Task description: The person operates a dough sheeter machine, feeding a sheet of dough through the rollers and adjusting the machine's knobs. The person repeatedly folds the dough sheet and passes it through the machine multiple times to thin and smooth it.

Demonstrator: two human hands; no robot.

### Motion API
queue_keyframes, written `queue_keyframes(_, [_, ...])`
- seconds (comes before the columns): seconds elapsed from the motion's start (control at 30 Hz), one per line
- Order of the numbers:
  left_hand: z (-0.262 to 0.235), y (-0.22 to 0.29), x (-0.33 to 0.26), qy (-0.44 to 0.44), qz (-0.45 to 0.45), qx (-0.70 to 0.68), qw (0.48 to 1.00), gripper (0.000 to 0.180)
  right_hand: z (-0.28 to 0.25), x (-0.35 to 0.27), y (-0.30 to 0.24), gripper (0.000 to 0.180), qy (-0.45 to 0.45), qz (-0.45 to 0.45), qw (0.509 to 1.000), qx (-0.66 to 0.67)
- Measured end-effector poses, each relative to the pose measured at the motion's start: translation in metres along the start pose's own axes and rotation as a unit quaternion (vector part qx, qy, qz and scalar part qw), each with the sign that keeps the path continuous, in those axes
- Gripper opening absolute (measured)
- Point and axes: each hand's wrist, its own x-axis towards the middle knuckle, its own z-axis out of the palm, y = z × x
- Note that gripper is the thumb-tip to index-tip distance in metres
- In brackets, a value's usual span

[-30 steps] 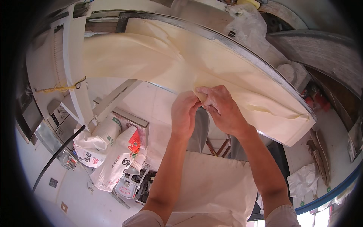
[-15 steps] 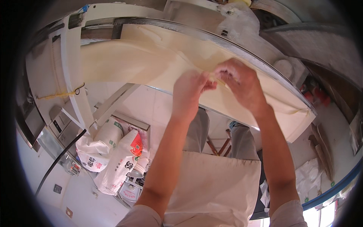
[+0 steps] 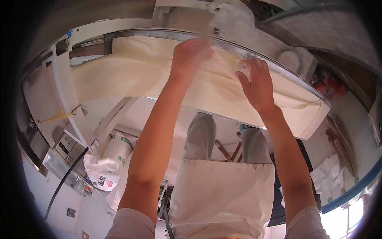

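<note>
"So, where is the dough?"

"A long cream dough sheet (image 3: 123,75) stretches from a white frame (image 3: 61,87) on the left, along a narrow, metal-edged tabletop (image 3: 238,48). It ripples and folds toward the right end."

"And the person's hands?"

"Both are above the sheet. The left hand (image 3: 193,55), blurred, is near the far edge; I cannot tell whether its fingers grip anything. The right hand (image 3: 256,81) has curled fingers with the thumb set apart; whether dough is pinched there, I cannot tell either."

"What blocks the view?"

"Both hands hide patches of dough. The left forearm crosses the sheet's near edge and covers part of the white sacks (image 3: 104,169) at lower left."

"What else is around?"

"Yellow string (image 3: 57,118) is tied at the frame, and a black cable (image 3: 63,183) curves below it. Beyond the tabletop sits a clear plastic bag (image 3: 234,20). Grey trouser legs (image 3: 201,137) reach the near edge, brown crossed legs of some furniture (image 3: 223,150) between them, above a pale apron (image 3: 223,195). At right lies a crumpled white bag (image 3: 328,175)."
</note>
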Motion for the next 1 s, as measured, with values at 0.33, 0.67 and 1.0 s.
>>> queue_keyframes(0.33, [-0.009,-0.003,0.005,-0.024,0.314,0.441,0.841,0.014,0.006,0.018,0.029,0.018,0.068,-0.080,0.994,-0.029])
queue_keyframes(0.67, [-0.011,0.017,0.007,-0.110,0.225,0.341,0.906,0.011,0.015,0.029,0.007,0.030,0.059,-0.119,0.990,0.052])
queue_keyframes(1.0, [-0.009,0.017,0.007,-0.102,0.208,0.307,0.923,0.013,0.028,0.055,-0.003,0.015,0.041,-0.025,0.985,0.167])
